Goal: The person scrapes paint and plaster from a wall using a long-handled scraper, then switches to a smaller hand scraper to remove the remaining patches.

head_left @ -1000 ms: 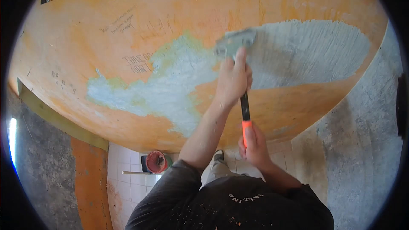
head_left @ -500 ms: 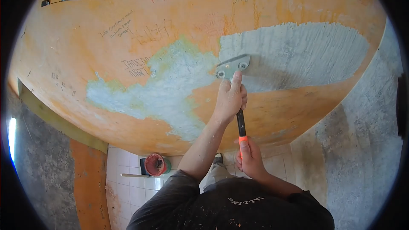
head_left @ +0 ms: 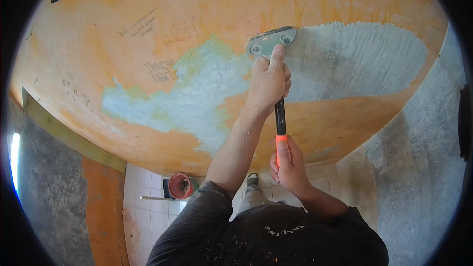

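Currently clasping a long-handled scraper [head_left: 280, 117] at the orange wall [head_left: 226, 10], closed around its upper shaft with the left grip [head_left: 270, 79] and around its orange end with the right grip [head_left: 289, 162]. Pointing head-first up the wall, away from the dark shirt [head_left: 295, 246], along a nearly straight long axis through both grips, to the upper edge of a bared grey patch [head_left: 359, 59] just beyond the left grip. Grey-green and double-bolted at the broad, slightly tilted head, black between the grips, bright orange within the right grip.
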A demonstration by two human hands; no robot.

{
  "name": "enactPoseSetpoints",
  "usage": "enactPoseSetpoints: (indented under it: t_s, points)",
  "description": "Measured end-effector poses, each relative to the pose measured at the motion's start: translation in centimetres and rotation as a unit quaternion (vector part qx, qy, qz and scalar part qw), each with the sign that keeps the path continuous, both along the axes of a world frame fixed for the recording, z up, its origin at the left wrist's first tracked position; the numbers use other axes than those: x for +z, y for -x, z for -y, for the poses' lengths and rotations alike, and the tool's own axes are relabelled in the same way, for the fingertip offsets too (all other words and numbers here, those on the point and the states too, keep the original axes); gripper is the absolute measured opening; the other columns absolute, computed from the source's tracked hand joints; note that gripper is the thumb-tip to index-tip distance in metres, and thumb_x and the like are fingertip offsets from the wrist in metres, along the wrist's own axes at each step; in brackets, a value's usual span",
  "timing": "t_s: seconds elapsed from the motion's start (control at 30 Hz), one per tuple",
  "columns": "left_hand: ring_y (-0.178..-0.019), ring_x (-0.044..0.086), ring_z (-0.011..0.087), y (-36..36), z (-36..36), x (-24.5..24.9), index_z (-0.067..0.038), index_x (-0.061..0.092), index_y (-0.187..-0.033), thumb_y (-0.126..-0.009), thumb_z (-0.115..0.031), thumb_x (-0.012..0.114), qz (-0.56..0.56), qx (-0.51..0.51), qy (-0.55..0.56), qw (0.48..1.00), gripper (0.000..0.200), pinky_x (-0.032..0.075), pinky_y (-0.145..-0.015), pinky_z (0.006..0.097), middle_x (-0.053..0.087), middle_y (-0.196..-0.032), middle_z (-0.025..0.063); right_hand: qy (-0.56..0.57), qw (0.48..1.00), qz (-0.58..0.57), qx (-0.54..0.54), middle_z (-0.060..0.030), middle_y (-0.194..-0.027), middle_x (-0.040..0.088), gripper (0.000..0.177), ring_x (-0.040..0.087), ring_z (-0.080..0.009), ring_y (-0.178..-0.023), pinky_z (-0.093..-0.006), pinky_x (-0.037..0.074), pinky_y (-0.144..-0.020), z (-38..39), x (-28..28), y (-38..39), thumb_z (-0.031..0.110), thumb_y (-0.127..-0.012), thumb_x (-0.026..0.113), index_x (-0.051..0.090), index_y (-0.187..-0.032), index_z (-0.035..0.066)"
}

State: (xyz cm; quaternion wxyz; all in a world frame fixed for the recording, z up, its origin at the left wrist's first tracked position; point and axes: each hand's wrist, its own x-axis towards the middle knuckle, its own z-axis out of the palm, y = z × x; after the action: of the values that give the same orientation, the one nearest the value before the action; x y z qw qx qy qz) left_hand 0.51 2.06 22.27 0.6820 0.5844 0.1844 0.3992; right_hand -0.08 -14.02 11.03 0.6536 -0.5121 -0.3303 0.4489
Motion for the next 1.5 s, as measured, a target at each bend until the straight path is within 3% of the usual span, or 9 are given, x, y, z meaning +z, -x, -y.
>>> enactPoseSetpoints:
  t_s: [0.2,0.33,0.43,0.6,0.77,1.03,1.23,1.4,1.5]
  points:
    - [-0.041,0.032,0.007,0.8,1.2,-3.7,-0.012,0.04,-0.08,-0.103,-0.044,0.045,-0.022,0.021,0.092,0.995,0.04,0.029,-0.038,0.0261,0.032,-0.053,-0.0058,0.021,1.0,-0.001,0.01,0.0009,-0.055,0.039,0.035,0.038,-0.0079,-0.037,-0.0251,0.032,-0.036,1.6,-1.5,0.2,0.04,-0.107,0.035,0.048,-0.111,0.008]
    - [-0.042,0.033,0.0071,-0.2,-0.8,0.4,-0.012,0.04,-0.084,-0.103,-0.044,0.046,0.018,0.016,-0.003,1.0,0.037,0.029,-0.039,0.0248,0.032,-0.055,-0.0062,-0.023,0.999,0.034,0.017,0.0008,-0.055,0.04,0.036,0.038,-0.0082,-0.036,-0.0248,0.031,-0.035,-0.5,1.1,-1.5,0.041,-0.106,0.036,0.049,-0.112,0.008]
    - [-0.043,0.034,0.007,-0.1,-0.2,0.5,-0.012,0.04,-0.084,-0.103,-0.044,0.047,0.035,0.022,0.019,0.999,0.037,0.029,-0.04,0.0249,0.033,-0.055,-0.0059,-0.015,0.999,0.001,0.036,0.0006,-0.055,0.04,0.035,0.039,-0.0089,-0.037,-0.0248,0.033,-0.036,0.4,2.0,-1.5,0.04,-0.106,0.036,0.048,-0.113,0.009]
    - [-0.045,0.036,0.0086,1.2,1.7,-10.7,-0.012,0.044,-0.092,-0.104,-0.041,0.044,-0.013,-0.016,0.112,0.993,0.031,0.033,-0.043,0.0254,0.032,-0.057,-0.0051,0.046,0.992,-0.108,0.054,0.002,-0.059,0.04,0.028,0.037,-0.0064,-0.041,-0.0236,0.033,-0.038,4.0,-7.2,0.0,0.035,-0.105,0.043,0.048,-0.115,0.009]
    - [-0.051,0.039,0.0104,3.2,3.2,-16.1,-0.011,0.043,-0.094,-0.106,-0.037,0.042,-0.023,-0.002,0.167,0.986,0.029,0.038,-0.05,0.0274,0.036,-0.063,-0.0022,0.054,0.996,-0.059,0.028,0.0019,-0.061,0.042,0.024,0.039,-0.0065,-0.044,-0.0234,0.034,-0.04,4.8,-14.5,-0.9,0.028,-0.105,0.046,0.051,-0.114,0.007]
    - [-0.066,0.049,0.0156,6.6,1.4,-18.4,-0.01,0.04,-0.091,-0.107,-0.033,0.04,-0.049,-0.095,0.121,0.987,0.028,0.043,-0.062,0.0321,0.044,-0.074,0.0027,0.091,0.994,-0.013,-0.058,0.0031,-0.064,0.047,0.022,0.043,-0.0044,-0.051,-0.022,0.036,-0.046,3.1,-17.2,2.1,0.024,-0.103,0.049,0.058,-0.105,0.005]
    - [-0.072,0.05,0.0198,8.5,-0.2,-19.1,-0.008,0.043,-0.099,-0.107,-0.036,0.037,-0.028,-0.197,0.162,0.967,0.029,0.044,-0.07,0.0351,0.046,-0.079,0.0054,0.124,0.986,0.016,-0.11,0.002,-0.063,0.047,0.032,0.043,-0.0056,-0.051,-0.0233,0.037,-0.047,3.0,-18.3,5.1,0.031,-0.104,0.048,0.061,-0.118,0.005]
    - [-0.071,0.05,0.0198,8.3,0.4,-19.3,-0.007,0.046,-0.112,-0.107,-0.044,0.027,-0.001,-0.253,0.264,0.931,0.041,0.044,-0.07,0.0352,0.047,-0.078,0.0056,0.088,0.978,-0.1,-0.157,-0.003,-0.072,0.053,0.032,0.048,-0.0083,-0.052,-0.0236,0.04,-0.049,2.9,-18.0,8.4,0.03,-0.104,0.046,0.052,-0.125,0.007]
    - [-0.066,0.046,0.0167,8.2,-0.1,-20.8,-0.008,0.046,-0.114,-0.107,-0.046,0.025,-0.02,-0.288,0.267,0.919,0.044,0.042,-0.066,0.0331,0.045,-0.075,0.0038,0.087,0.979,-0.107,-0.147,-0.0055,-0.076,0.055,0.033,0.049,-0.0106,-0.051,-0.0255,0.042,-0.049,2.1,-18.6,8.9,0.03,-0.105,0.044,0.045,-0.129,0.007]
